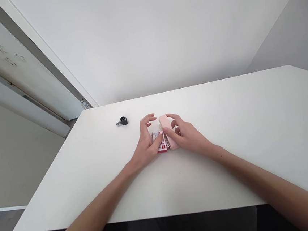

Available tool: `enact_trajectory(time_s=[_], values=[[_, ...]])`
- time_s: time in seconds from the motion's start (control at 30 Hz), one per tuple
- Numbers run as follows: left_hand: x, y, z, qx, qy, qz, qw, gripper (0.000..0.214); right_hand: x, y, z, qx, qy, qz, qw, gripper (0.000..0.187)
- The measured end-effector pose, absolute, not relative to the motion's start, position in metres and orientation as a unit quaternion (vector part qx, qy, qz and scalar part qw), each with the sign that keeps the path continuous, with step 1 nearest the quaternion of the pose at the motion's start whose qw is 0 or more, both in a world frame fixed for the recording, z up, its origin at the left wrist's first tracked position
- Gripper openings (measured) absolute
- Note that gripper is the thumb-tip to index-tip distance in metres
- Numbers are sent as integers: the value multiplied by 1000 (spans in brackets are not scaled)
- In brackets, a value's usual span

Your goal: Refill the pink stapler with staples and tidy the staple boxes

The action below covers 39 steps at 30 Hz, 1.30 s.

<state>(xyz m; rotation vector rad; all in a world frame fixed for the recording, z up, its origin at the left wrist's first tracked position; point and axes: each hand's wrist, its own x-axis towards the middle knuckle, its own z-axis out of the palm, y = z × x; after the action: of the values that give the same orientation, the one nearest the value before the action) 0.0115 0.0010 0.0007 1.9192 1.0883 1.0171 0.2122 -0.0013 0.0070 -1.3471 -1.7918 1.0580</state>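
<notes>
Near the middle of the white table (207, 106), my right hand (184, 131) is closed round a long pink stapler (166, 123) with rounded ends, thumb on its near side and fingers behind it. Just left of it are small red-and-white printed boxes (159, 147), at least two, overlapping and close against the stapler. My left hand (148, 145) presses its thumb on the upper box, with the index finger curved and raised above. Its lower fingers are partly hidden behind the box.
A small black tool with a silver tip (122, 121) lies on the table to the left, beyond my left hand. A white wall (149, 39) rises behind the table. The table's front edge runs below my forearms, with a dark gap beneath.
</notes>
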Motion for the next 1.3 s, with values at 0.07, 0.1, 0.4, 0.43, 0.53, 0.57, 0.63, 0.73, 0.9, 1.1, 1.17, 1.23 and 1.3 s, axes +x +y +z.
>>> enact_trajectory(time_s=[0.07,0.1,0.4,0.43,0.53,0.57,0.63,0.73,0.9,1.1,1.17,1.23,1.3], values=[[14,1,-2,730,417,391,376,38,212,-1,8,-516,-684,401,325,66],[16,1,-4,724,415,390,388,36,212,-2,8,-515,-685,401,325,66],[31,-3,-1,672,458,390,432,29,212,-1,7,-513,-682,404,328,63],[31,-3,0,665,465,387,438,30,212,-2,7,-515,-679,407,329,63],[29,-3,1,650,479,381,450,31,212,-3,9,-517,-667,424,329,63],[29,-3,1,649,480,380,452,31,212,-3,9,-517,-662,430,330,63],[28,-3,1,648,477,382,455,30,212,-4,11,-519,-653,441,331,63],[29,-3,0,644,471,389,462,30,213,-5,13,-524,-643,450,330,66],[28,-4,3,634,454,385,494,30,215,-5,15,-521,-635,463,334,64],[26,-5,2,659,445,363,486,33,216,-4,13,-519,-639,464,327,62],[28,-6,0,661,443,370,479,32,217,-4,13,-518,-640,464,327,62],[28,-4,-1,657,441,385,475,30,217,-4,13,-514,-640,468,327,63],[25,0,0,659,448,413,441,27,218,-4,13,-512,-638,471,329,64]])
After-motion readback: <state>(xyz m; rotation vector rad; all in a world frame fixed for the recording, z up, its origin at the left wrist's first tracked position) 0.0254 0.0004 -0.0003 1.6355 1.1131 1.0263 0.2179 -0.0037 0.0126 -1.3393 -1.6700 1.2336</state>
